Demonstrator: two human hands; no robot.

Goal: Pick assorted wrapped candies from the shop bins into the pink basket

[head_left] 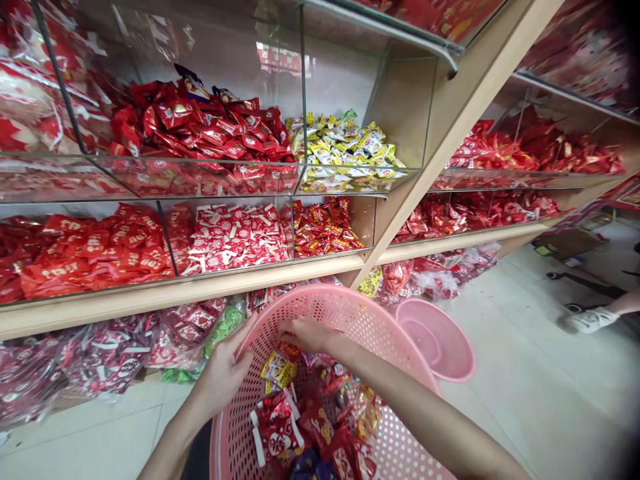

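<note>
A large pink perforated basket [400, 347] takes up the lower middle of the view, with red, yellow and purple candy packets [280, 427] inside. My left hand [227, 370] is closed on the basket's left rim, thumb on the inner side. Reaching into the far part of the basket, my right hand [307, 333] has its fingers curled down just above a red packet and a yellow packet [279, 369]. Its fingertips are partly hidden, so what they hold, if anything, cannot be made out.
Glass-fronted shelves of wrapped candy [240, 233] stand ahead, with a wooden edge [200, 290]. Bagged candy [110, 353] lies beneath. A pink basin [435, 340] sits on the floor right of the basket. A person's shoe [593, 320] shows at far right.
</note>
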